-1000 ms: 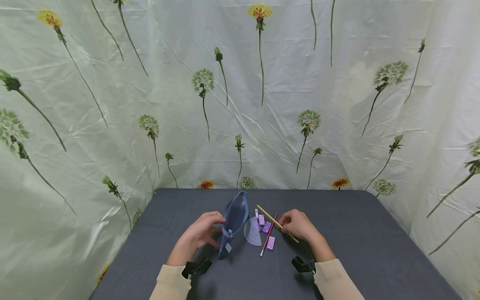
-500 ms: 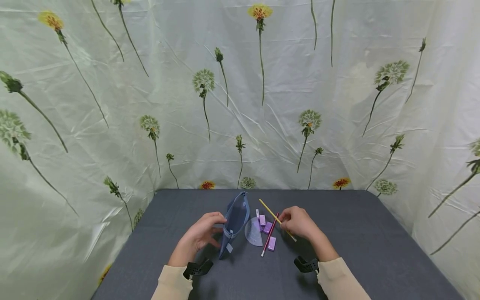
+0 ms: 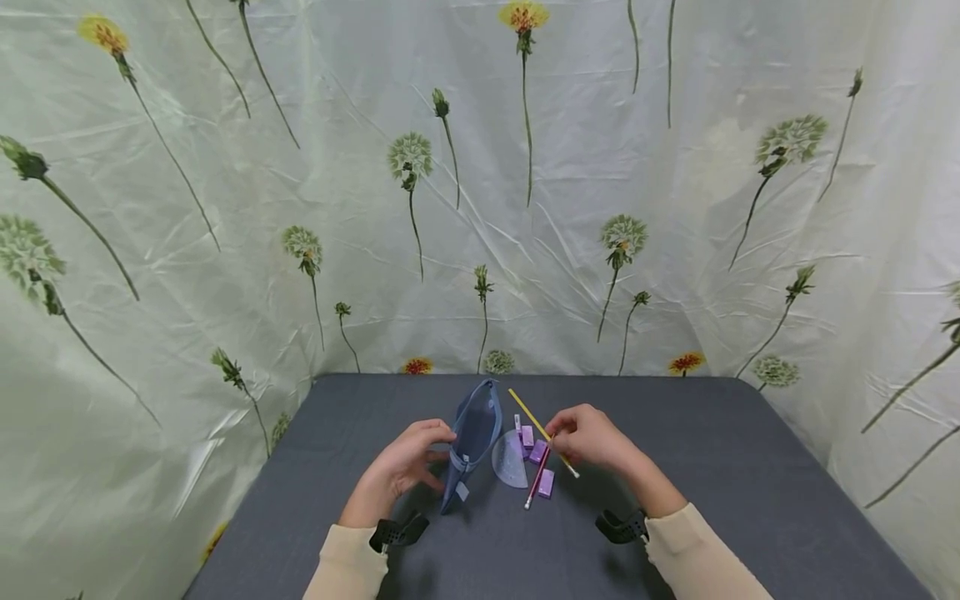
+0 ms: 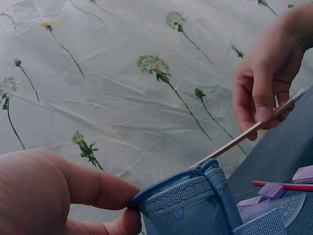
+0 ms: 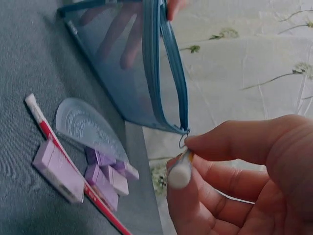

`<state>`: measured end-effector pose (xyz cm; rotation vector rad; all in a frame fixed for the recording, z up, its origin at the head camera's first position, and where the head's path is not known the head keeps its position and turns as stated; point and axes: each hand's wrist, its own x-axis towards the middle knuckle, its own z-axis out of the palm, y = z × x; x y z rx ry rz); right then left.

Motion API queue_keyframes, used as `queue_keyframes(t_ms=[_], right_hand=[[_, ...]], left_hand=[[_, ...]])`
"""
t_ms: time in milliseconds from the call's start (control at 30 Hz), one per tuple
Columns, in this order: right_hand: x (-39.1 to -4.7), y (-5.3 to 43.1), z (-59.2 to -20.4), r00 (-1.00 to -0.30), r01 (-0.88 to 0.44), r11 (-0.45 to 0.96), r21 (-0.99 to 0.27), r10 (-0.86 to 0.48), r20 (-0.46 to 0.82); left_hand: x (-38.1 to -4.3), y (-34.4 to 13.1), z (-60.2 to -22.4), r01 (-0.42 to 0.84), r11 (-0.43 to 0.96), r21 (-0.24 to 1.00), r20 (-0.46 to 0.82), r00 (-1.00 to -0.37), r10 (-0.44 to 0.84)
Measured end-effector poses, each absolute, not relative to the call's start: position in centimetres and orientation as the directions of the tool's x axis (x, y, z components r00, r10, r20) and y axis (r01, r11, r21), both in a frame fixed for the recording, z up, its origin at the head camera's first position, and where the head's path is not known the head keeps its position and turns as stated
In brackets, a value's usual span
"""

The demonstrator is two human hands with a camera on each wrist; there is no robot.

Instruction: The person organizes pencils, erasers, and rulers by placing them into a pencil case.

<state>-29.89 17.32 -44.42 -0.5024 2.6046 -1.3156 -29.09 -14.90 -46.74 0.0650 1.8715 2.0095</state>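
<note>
In the head view my left hand [image 3: 408, 458] pinches the near side of a blue mesh zip pouch [image 4: 188, 213], which stands upright with its zip undone and mouth spread. Thumb and fingertips grip its top edge in the left wrist view. My right hand [image 3: 588, 435] pinches a yellow pencil [image 3: 528, 414] near its white eraser end, raised over the table. The pencil slants toward the far left, and its front part passes behind the pouch rim in the left wrist view. In the right wrist view the eraser end [image 5: 179, 175] points at the camera.
Between the hands lie a clear protractor [image 3: 510, 460], a red pencil [image 3: 537, 482] and several small purple blocks [image 5: 58, 171]. The dark table [image 3: 660, 417] ends at a flower-printed curtain [image 3: 555, 317] behind.
My right hand has lifted the yellow pencil and carried it left, toward the pouch and over the red pencil's far end. The left hand keeps its hold on the pouch.
</note>
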Motion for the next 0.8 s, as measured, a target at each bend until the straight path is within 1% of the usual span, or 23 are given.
queue_keyframes(t_ms=[300,500,800], right_hand=[[-29.3,15.9,-43.8,-0.89,-0.145,0.411,-0.9,-0.452,-0.064],[-29.0,14.9,-43.6,-0.867,-0.141,0.401,-0.905,-0.491,-0.082],[-29.1,13.6,-43.0,-0.854,-0.104,0.39,-0.915,-0.506,-0.119]], left_hand=[[-29.1,-14.9,-46.7,-0.252,-0.035,0.967,-0.229,-0.923,0.308],[-28.9,-14.7,-46.6,-0.255,-0.029,0.967,-0.234,-0.922,0.309],[-29.1,-14.8,-46.6,-0.261,-0.027,0.965,-0.241,-0.922,0.302]])
